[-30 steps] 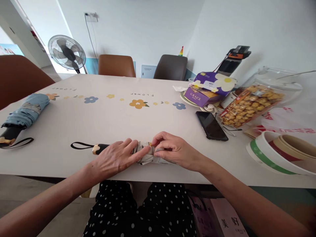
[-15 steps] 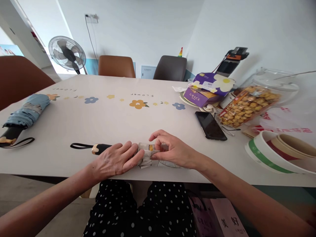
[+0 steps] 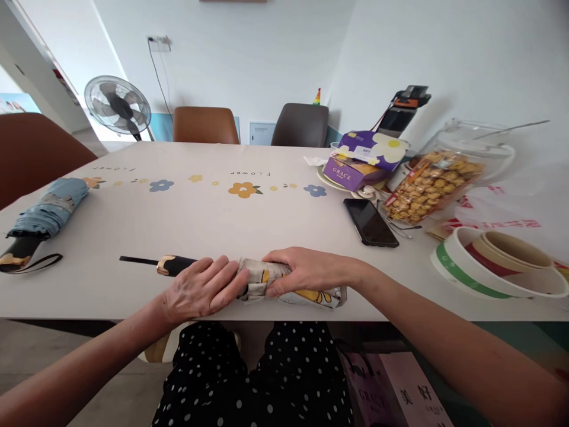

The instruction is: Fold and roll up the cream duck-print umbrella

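On the white worktop (image 3: pixel 186 228), right hand (image 3: pixel 306 268) swaps pinching for cupping the furled beige-and-yellow cloth umbrella (image 3: pixel 256 271), left hand (image 3: pixel 200 290) still curled round: both steady it!

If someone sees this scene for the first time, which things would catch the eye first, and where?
Probably the two bare hands at the table's near edge: the left hand lies over a folded pale umbrella by its black handle, and the right hand curls over its patterned fabric. Next might come the blue umbrella at the left and the clear snack jar at the right.
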Demonstrator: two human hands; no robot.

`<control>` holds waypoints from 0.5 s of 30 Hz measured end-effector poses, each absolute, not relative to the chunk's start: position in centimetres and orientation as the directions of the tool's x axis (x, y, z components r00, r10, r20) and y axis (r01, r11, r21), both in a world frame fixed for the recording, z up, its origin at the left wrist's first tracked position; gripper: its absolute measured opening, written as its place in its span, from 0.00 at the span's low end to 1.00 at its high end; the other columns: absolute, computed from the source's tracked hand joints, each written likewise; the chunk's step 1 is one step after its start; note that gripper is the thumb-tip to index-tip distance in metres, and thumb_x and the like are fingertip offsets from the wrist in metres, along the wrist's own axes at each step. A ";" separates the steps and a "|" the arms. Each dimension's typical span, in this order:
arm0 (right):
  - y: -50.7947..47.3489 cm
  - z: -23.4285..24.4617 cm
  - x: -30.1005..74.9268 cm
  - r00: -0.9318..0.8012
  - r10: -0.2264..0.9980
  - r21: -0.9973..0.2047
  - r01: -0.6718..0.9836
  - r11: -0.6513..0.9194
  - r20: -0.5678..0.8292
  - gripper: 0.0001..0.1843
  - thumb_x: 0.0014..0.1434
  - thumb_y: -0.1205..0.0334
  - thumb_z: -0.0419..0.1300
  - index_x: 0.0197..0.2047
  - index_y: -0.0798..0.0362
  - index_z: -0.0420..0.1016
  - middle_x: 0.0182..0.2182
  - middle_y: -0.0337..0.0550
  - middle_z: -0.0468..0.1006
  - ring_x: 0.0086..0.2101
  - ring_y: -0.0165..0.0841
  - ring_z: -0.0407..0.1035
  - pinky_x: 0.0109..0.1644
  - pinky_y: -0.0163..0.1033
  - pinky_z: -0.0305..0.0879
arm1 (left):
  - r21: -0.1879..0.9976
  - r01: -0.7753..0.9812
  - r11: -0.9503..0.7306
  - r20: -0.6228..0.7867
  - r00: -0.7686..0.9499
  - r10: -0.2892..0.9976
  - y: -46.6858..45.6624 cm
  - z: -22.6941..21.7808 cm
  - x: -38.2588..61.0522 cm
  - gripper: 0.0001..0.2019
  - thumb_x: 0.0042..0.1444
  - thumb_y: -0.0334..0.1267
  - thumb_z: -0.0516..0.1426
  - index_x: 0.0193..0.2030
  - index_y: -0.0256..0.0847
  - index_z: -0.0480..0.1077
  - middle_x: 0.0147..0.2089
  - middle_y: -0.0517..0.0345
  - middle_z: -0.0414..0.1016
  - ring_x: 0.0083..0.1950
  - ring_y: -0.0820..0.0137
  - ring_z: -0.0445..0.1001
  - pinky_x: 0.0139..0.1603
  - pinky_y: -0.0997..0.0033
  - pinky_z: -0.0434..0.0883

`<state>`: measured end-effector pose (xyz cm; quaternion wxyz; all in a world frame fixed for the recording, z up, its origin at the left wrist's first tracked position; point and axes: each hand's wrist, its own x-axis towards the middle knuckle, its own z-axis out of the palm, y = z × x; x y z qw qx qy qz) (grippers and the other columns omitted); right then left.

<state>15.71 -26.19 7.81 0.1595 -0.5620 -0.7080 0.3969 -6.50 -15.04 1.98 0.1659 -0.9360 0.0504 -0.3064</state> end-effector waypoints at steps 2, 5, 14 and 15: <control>-26.3 7.9 15.4 -0.276 0.944 -0.666 0.741 0.089 -0.181 0.16 0.54 0.51 0.59 0.43 0.51 0.71 0.34 0.39 0.76 0.32 0.33 0.69 0.31 0.35 0.61 | -0.354 0.066 -0.933 0.574 0.803 -0.161 -14.9 1.7 -6.3 0.24 0.57 0.25 0.50 0.60 0.44 0.53 0.42 0.51 0.74 0.44 0.66 0.75 0.39 0.69 0.69; -26.3 7.7 15.2 -0.212 0.976 -0.431 0.886 0.173 -0.045 0.15 0.56 0.53 0.57 0.44 0.51 0.70 0.35 0.42 0.76 0.33 0.35 0.69 0.33 0.39 0.62 | -0.300 0.208 -0.931 0.593 0.805 -0.011 -15.1 1.7 -5.7 0.29 0.54 0.24 0.51 0.63 0.39 0.49 0.47 0.44 0.71 0.50 0.61 0.71 0.45 0.63 0.69; -24.4 5.1 16.2 -0.431 0.765 0.285 0.900 0.329 0.479 0.14 0.63 0.69 0.46 0.52 0.59 0.62 0.47 0.56 0.71 0.48 0.41 0.65 0.45 0.47 0.62 | 0.307 0.356 -0.883 0.197 0.883 0.425 -12.9 8.0 -2.7 0.42 0.45 0.52 0.59 0.65 0.42 0.47 0.64 0.44 0.53 0.63 0.52 0.56 0.57 0.52 0.61; -24.1 4.6 16.2 -0.460 0.727 0.321 0.886 0.335 0.510 0.15 0.63 0.71 0.45 0.52 0.58 0.62 0.49 0.55 0.71 0.50 0.41 0.64 0.48 0.48 0.61 | 0.388 0.360 -0.848 0.063 0.908 0.414 -12.0 8.6 -2.2 0.41 0.44 0.53 0.59 0.63 0.43 0.51 0.62 0.45 0.57 0.60 0.53 0.60 0.55 0.54 0.63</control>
